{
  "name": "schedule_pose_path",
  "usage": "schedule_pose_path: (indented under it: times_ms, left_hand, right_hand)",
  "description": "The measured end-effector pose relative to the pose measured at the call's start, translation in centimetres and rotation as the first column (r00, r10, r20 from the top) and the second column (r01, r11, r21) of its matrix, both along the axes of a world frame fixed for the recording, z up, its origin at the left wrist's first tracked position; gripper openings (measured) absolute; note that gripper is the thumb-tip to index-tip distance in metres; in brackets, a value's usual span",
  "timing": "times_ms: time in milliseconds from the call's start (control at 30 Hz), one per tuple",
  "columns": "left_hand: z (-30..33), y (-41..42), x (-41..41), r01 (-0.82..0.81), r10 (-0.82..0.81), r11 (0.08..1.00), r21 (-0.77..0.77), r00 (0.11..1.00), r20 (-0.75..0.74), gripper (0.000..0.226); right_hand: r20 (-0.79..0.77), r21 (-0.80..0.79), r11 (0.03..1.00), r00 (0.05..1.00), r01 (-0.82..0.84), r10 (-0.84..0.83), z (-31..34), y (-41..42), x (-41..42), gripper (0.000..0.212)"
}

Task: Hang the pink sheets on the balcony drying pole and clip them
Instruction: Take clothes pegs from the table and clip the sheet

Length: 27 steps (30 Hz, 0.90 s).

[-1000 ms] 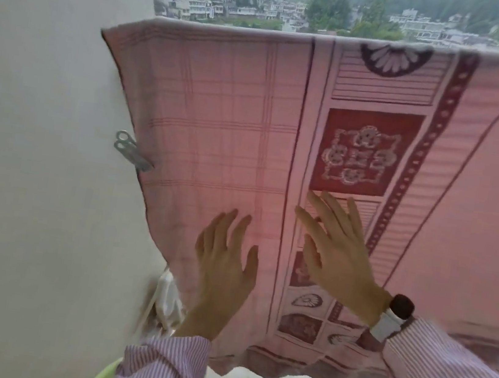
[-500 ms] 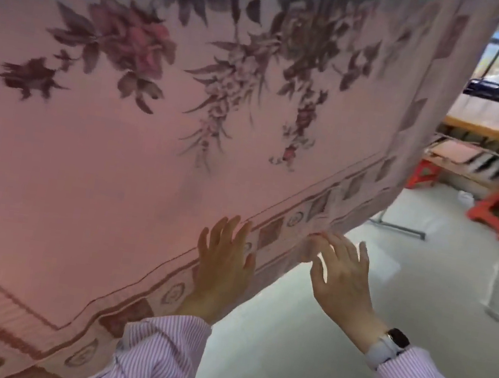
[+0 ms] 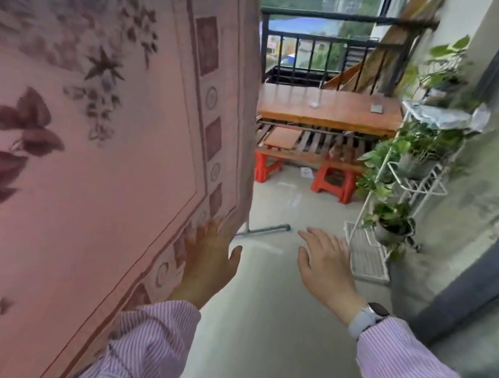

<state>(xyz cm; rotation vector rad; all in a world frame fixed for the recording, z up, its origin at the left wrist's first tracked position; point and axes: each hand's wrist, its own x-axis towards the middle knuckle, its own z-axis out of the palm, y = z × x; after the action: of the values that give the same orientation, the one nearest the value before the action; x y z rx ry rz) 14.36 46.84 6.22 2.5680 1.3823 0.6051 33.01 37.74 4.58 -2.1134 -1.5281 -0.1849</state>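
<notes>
The pink sheet [image 3: 94, 141], printed with dark red flowers and a patterned border, hangs folded over the drying pole, which it hides along its top edge. My left hand [image 3: 210, 263] lies flat with straight fingers against the sheet's lower right corner. My right hand [image 3: 324, 263] hovers open past the sheet's right edge, over the floor, touching nothing. No clip shows in this view.
A foot of the drying rack [image 3: 265, 229] rests on the grey floor. Ahead stand an orange bench [image 3: 326, 110] on red stools [image 3: 334, 181] and the black railing [image 3: 327, 39]. A white plant stand [image 3: 409, 185] with potted greenery lines the right wall.
Both hands have slid rightward along the sheet to its right end, with my view turning that way. My right hand has come off the fabric; my left still presses it.
</notes>
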Motion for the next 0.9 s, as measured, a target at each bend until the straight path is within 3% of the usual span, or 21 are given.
schedule_pose_path:
  times_ms: [167,367,533,667,900]
  left_hand:
    - [2.4,12.3,13.0,0.125,-0.122,0.989,0.083,0.991,-0.047,0.049]
    - [1.6,23.4,28.3,0.246,-0.237,0.965,0.086,0.966,-0.106,0.051]
    - [0.6,34.1,41.3,0.183,-0.182,0.983,0.017,0.982,-0.058,0.051]
    - [1.1,41.7,48.6,0.151,-0.150,0.988,-0.019,0.989,0.017,0.052]
    - [-2.0,56.8,56.7,0.035,-0.034,0.995,-0.088,0.999,0.023,0.051]
  right_hand:
    - [0.034,0.003,0.998,0.997,0.070,-0.070,3.2,9.1,11.7,0.039]
    - [0.027,0.017,0.993,0.992,0.120,-0.120,2.4,18.8,25.4,0.042]
    - [-0.044,-0.013,0.997,0.996,0.073,-0.074,2.5,30.1,38.3,0.052]
    - [-0.102,-0.041,0.998,0.994,0.041,-0.045,2.9,39.3,46.8,0.038]
    - [-0.200,-0.134,0.987,0.978,-0.086,0.058,-0.3,55.7,56.0,0.036]
